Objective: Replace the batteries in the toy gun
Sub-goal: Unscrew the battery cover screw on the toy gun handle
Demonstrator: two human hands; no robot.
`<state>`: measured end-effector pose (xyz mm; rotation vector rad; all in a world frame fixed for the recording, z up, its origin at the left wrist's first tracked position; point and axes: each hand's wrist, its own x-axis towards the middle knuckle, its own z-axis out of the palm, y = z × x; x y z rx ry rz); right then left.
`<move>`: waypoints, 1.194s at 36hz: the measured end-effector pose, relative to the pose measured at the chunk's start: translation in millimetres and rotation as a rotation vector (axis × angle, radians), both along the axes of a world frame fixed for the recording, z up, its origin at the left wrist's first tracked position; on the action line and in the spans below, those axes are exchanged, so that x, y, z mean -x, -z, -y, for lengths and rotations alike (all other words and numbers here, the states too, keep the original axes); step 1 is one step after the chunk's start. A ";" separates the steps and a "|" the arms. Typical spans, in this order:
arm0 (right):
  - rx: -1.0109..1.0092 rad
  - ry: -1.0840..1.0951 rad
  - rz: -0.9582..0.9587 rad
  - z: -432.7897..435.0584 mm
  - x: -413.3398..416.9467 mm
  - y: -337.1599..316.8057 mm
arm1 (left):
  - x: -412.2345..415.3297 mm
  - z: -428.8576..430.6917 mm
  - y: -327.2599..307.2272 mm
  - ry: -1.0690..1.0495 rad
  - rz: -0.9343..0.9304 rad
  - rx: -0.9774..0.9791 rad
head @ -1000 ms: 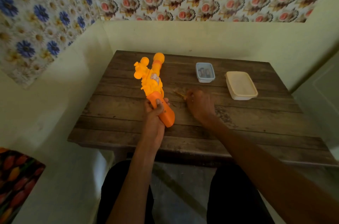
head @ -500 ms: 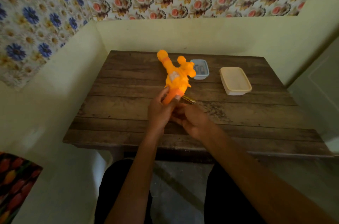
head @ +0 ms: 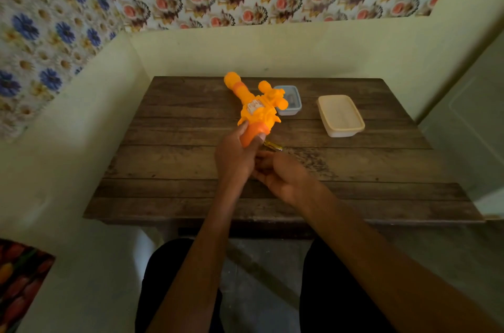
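The orange and yellow toy gun (head: 257, 109) is lifted above the wooden table (head: 174, 163), its barrel pointing away and to the left. My left hand (head: 236, 155) is wrapped around its darker orange grip. My right hand (head: 283, 177) is just right of the left hand, with its fingers curled in at the bottom of the grip. Whether it holds anything is hidden. A small golden object (head: 274, 146), possibly a battery, lies on the table behind my hands.
A small blue-rimmed box (head: 294, 103) with dark items inside sits at the back of the table, partly hidden by the gun. To its right stands a cream plastic container (head: 341, 116). Walls close in the table's left and far sides.
The gun rolled over so its barrel leans left instead of right. My right hand left the golden object on the table and came to the bottom of the grip.
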<state>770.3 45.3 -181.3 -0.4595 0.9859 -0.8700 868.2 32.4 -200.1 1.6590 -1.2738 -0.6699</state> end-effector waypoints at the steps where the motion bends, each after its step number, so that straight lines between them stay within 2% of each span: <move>1: 0.006 0.003 -0.005 -0.7 0.6 -1.6 | -0.5 0.9 -0.6 0.000 0.001 -0.003; 15: -0.047 0.026 -0.055 0.1 -1.0 -4.5 | -1.1 -2.6 -9.8 -0.013 -0.065 -0.030; 21: 0.130 -0.009 -0.056 -1.2 -3.9 -4.1 | -2.6 0.9 -14.3 -0.009 -0.128 -0.018; 28: 0.115 0.041 -0.010 -2.5 -1.1 -5.1 | -4.1 2.7 -15.2 0.000 -0.234 -0.023; 43: 0.186 0.079 -0.116 -0.5 -2.3 -3.8 | -2.6 -1.2 -23.0 0.020 -0.271 -0.005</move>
